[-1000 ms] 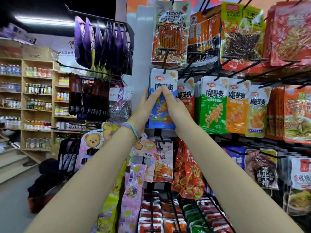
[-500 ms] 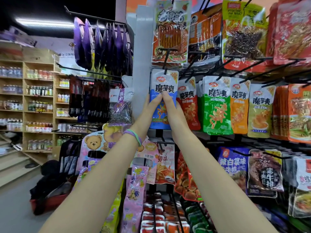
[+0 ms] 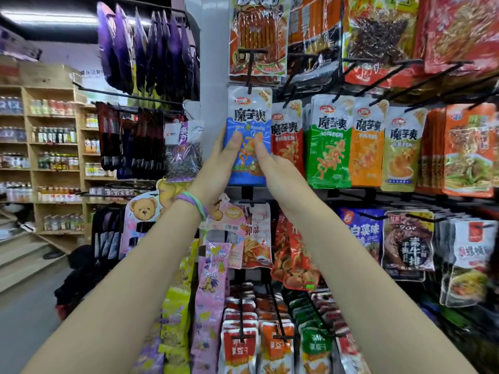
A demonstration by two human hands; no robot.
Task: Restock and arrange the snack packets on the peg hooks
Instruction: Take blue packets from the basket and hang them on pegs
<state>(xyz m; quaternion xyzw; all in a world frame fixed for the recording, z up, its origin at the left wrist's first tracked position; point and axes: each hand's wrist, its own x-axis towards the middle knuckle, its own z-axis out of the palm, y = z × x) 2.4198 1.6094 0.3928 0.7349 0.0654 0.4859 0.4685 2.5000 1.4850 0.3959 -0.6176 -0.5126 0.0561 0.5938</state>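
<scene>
A blue and white snack packet hangs from a black peg hook at the left end of the middle row. My left hand lies against the packet's lower left side with straight fingers. My right hand touches its lower right front, fingers straight too. To its right hang red, green, orange and yellow-green packets of the same brand.
Larger snack bags fill the hooks above. Below hang more packets and rows of small packs on long pegs. Purple bags and dark packets hang on a side rack at left. Wooden shelves with bottles stand far left.
Both hands slid down the blue packet, from near its top to its lower half, and moved slightly apart. The packet stays on its hook.
</scene>
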